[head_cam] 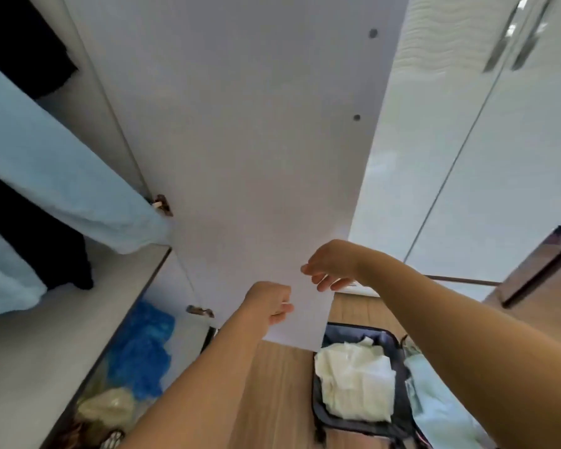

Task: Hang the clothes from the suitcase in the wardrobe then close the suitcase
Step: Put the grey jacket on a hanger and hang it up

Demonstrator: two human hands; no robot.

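From the head view, both hands are reaching out before the open wardrobe door (256, 140): left hand (268, 301) is curling its fingers loosely, empty; right hand (329, 265) is hanging relaxed, empty. The suitcase (353, 422) is lying open on the floor, holding pale clothes (353, 380).

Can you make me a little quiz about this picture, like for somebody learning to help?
1. True or false: the suitcase on the floor is open.
2. What colour are the clothes on top in it? A) red B) cream C) black
3. Fill in: the left hand and right hand are both in front of the open white wardrobe ____.

Key: 1 true; 2 B; 3 door. Neither hand clearly holds anything.
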